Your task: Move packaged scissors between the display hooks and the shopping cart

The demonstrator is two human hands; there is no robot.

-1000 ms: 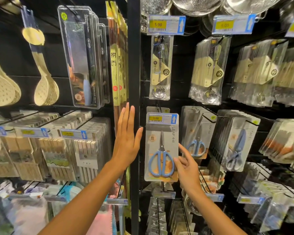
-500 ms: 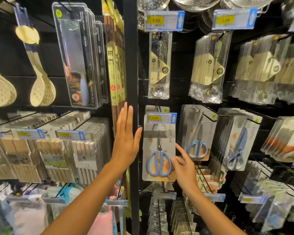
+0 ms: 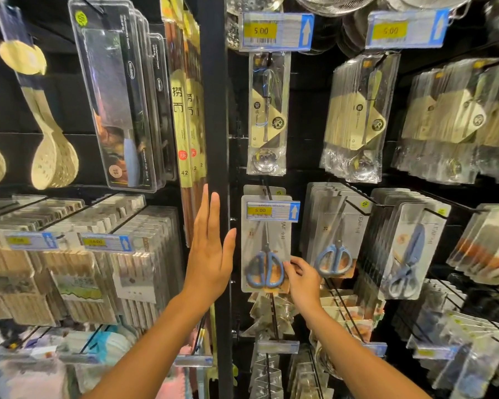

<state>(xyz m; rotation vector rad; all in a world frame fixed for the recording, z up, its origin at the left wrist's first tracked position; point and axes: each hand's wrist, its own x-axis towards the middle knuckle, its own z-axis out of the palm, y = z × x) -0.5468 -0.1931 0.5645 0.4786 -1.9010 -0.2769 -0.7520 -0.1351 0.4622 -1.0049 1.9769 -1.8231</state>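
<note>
One "5.00" tag (image 3: pixel 272 211) tops scissors pack (image 3: pixel 265 249) pinched by right hand (image 3: pixel 303 279)

The right hand (image 3: pixel 301 279) has curled its fingers onto the scissors pack (image 3: pixel 267 246), seemingly pushing it back

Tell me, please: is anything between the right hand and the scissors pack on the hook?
Nothing visible. The right hand already pinches the lower right edge of the scissors pack. The left hand is flat beside it, at the black post.
</note>
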